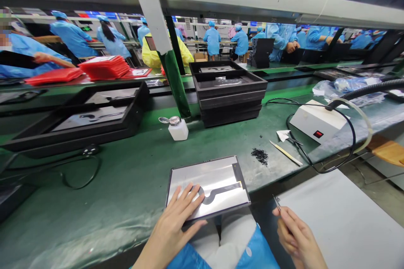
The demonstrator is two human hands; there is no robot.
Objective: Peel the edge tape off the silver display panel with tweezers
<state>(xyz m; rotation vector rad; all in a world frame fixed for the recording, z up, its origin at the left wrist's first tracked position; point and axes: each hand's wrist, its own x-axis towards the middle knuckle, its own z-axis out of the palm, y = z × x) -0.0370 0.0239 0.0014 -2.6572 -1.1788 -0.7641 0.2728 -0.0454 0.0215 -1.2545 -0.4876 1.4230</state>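
Observation:
A flat display panel [221, 174] with a silver back, dark edges and a dark curved flex strip lies at the front edge of the green bench. My left hand [179, 218] rests on its left part, fingers stretched out and holding nothing. Off to the right, past the bench edge, my right hand [295, 231] is closed round a pair of metal tweezers [277, 204]. A small dark scrap shows at the tweezers' tip. My right hand is apart from the panel.
A white dispenser bottle [179, 129] with its lid up stands behind the panel. Dark crumbs [260, 156], a yellow-handled pen-like tool [285, 153] and a white box [318, 122] with cables lie right. Black trays [232, 101] are stacked behind. Co-workers [212, 40] sit beyond.

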